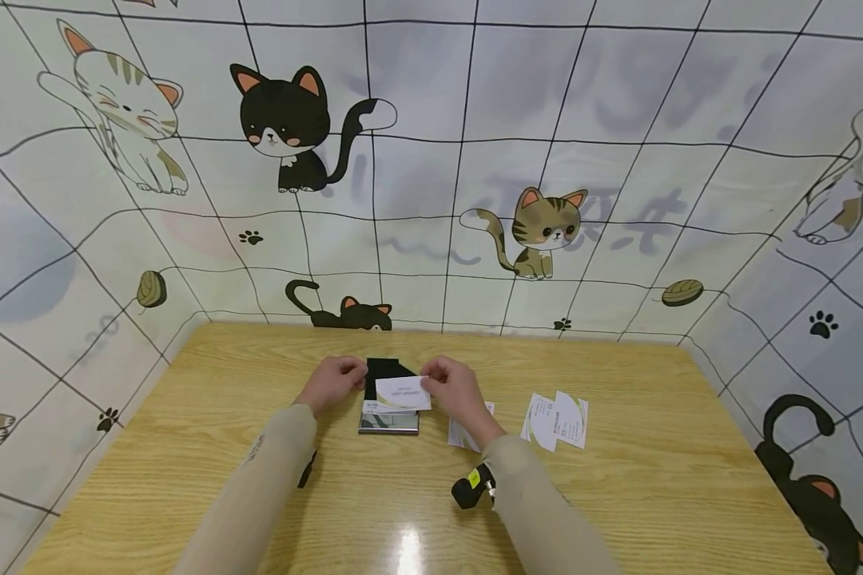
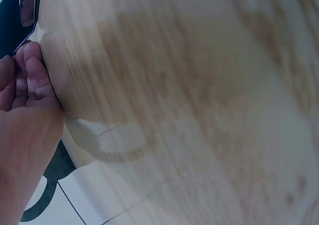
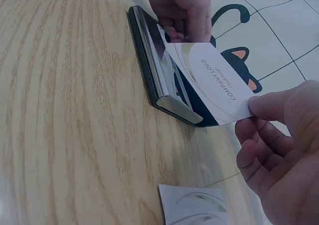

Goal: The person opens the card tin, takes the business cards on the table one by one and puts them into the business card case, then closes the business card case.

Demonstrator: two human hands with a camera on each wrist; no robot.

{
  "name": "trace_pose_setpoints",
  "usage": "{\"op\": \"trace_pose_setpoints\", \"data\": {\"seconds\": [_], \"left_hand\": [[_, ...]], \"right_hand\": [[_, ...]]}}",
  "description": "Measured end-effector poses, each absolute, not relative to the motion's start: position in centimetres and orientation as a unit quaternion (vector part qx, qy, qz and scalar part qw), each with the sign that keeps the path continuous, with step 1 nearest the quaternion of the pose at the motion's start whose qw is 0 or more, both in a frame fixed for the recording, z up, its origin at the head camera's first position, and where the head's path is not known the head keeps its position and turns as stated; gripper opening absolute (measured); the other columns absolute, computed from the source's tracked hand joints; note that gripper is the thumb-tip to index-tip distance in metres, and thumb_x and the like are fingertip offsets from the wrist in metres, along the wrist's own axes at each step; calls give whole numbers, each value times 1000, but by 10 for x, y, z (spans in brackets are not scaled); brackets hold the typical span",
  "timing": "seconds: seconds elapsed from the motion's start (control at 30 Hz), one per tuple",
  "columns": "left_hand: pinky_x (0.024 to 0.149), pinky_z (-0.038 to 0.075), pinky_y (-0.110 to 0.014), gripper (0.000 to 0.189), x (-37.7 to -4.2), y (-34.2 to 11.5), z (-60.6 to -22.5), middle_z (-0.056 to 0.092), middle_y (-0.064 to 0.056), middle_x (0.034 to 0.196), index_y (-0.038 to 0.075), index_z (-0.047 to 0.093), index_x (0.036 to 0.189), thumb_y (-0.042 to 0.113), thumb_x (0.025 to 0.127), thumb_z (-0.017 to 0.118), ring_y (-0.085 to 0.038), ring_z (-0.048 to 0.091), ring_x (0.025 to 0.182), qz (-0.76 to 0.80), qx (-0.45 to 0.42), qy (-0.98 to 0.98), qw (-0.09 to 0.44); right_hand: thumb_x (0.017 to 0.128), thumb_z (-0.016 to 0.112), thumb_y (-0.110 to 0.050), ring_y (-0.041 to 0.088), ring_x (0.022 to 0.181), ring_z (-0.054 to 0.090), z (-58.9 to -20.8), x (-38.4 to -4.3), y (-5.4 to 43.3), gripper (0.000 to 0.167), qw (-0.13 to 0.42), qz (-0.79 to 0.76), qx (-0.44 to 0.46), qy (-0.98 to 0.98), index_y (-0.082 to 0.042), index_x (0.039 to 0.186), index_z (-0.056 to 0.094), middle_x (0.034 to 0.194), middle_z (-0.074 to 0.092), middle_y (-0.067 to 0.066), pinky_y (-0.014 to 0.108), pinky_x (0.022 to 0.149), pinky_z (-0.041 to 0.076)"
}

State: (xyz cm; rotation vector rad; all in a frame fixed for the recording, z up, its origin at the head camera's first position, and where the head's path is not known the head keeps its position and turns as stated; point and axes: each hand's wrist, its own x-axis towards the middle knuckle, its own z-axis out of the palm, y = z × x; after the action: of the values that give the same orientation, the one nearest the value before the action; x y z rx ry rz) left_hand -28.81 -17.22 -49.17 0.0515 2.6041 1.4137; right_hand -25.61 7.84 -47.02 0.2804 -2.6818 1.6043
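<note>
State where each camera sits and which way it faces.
Head: worn there, facing forward and down at the table; left hand, right hand, sleeves show.
Left wrist: worn there, facing table and left hand, the only hand shown.
Right wrist: worn there, facing card case and held card; both hands show.
Head and right wrist views share the held card.

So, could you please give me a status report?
Left hand holds open card case. Right hand pinches business card over it. Loose cards to the right, not blocking it.
</note>
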Motion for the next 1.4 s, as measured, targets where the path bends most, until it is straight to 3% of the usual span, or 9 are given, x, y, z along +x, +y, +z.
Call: {"op": "trace_pose_setpoints", "data": {"seconds": [0.87,1.13,1.4], "left_hand": [[90,45,-38,21,-286,-173,-487,69,-3,85,6,75,100,15,108,57,-18,60,87,458,23,884,86],[89,47,-37,21,-285,-173,-487,69,-3,86,5,74,100,15,108,57,-18,60,85,459,26,884,88],[90,44,-37,22,-287,-173,-489,67,-3,83,5,73,97,15,108,56,-18,59,87,465,22,880,92]], "right_hand": [[94,73,-5,16,80,55,-487,-258,54,5,7,470,69,-880,-7,97,71,87,64,2,31,74,47],[93,73,-4,13,77,55,-493,-257,55,3,28,451,94,-887,-3,95,70,84,65,1,28,71,47],[95,72,-4,16,80,58,-491,-256,55,5,0,422,115,-899,-6,99,75,90,69,3,32,74,50]]}}
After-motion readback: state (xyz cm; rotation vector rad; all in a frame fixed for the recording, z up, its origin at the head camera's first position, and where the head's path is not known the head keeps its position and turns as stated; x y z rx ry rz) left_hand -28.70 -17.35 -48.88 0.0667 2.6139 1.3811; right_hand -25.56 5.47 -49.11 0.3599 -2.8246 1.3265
